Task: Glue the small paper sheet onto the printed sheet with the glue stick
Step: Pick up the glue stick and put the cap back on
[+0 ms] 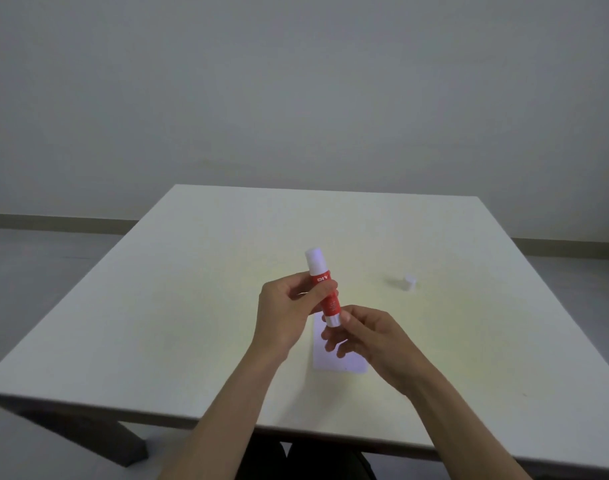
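Observation:
A red glue stick point(325, 292) with a white top and a white base is held up over the table, tilted slightly left. My left hand point(289, 313) grips its red body. My right hand point(369, 337) pinches the white base end between thumb and fingers. Under the hands a small white paper sheet point(337, 362) lies flat on the table, partly hidden by my right fingers. I cannot tell whether a printed sheet lies beneath it. A small white cap point(409, 283) stands on the table to the right.
The pale square table point(192, 306) has its near edge below my forearms and a dark leg at lower left. A plain wall and grey floor lie beyond the far edge.

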